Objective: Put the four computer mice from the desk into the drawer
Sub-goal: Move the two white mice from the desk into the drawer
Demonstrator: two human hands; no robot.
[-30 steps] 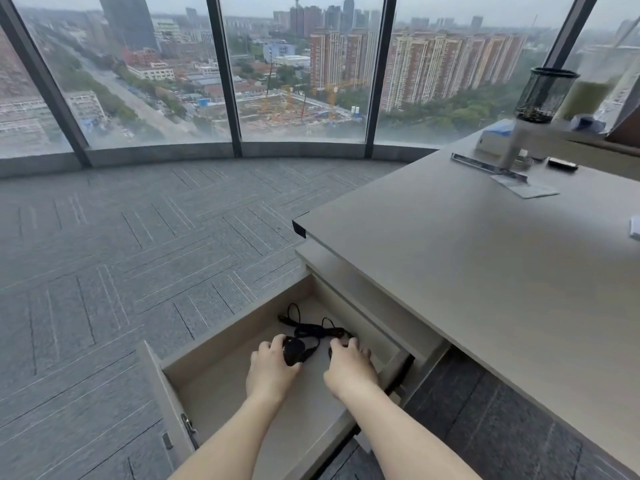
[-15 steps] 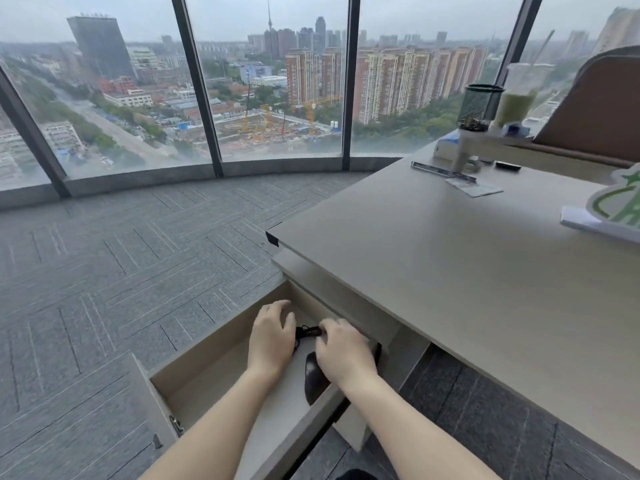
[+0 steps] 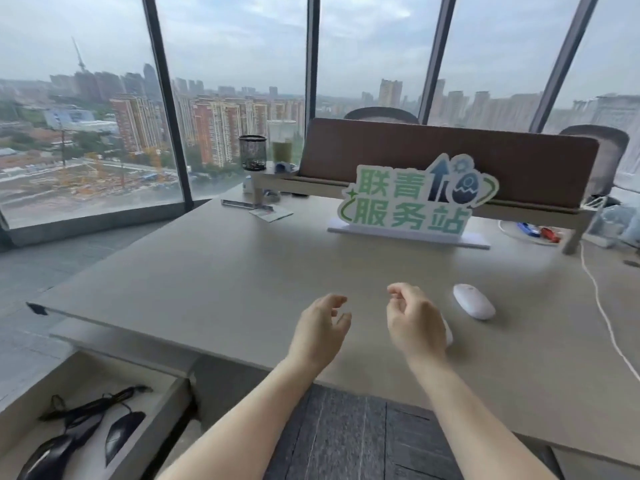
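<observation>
Two black wired mice [image 3: 119, 433] [image 3: 45, 457] lie in the open drawer [image 3: 145, 403] at the lower left, their cables tangled behind them. A white mouse [image 3: 473, 301] rests on the desk [image 3: 225, 271] to the right of my hands. A second white mouse [image 3: 448, 332] peeks out from behind my right hand. My left hand [image 3: 322, 327] and my right hand [image 3: 414, 318] hover over the desk with fingers loosely curled and apart, holding nothing.
A green and white sign [image 3: 412, 202] stands at the back of the desk before a brown partition [image 3: 450, 161]. A mesh pen cup [image 3: 252, 152] and a green drink [image 3: 282, 143] sit on a shelf. A white cable [image 3: 602, 306] runs along the right.
My hands left the drawer and rose over the desk, empty. The view swung right, from the drawer to the desk top. The two black mice stayed in the drawer.
</observation>
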